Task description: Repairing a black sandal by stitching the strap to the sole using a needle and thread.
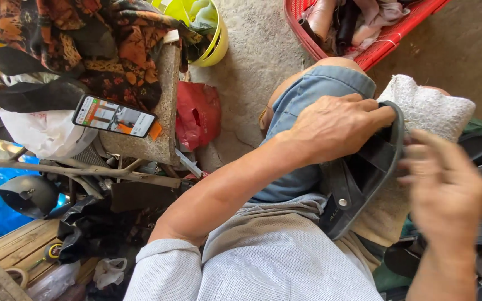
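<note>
Left hand [336, 125] clamped on black sandal [364, 178], right hand [447, 189] blurred (grip unclear), red bag [199, 114] beside knee.

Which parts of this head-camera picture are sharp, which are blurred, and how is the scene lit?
Head view: the left hand on the black sandal is sharp; the right hand is smeared by motion blur. Even daylight, soft shadows, mild glare on the phone screen. Wide-lens distortion bends the edges.

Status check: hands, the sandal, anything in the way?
Left hand grips black sandal on lap. Right hand blurred beside it, grip unclear. White towel underneath.
</note>
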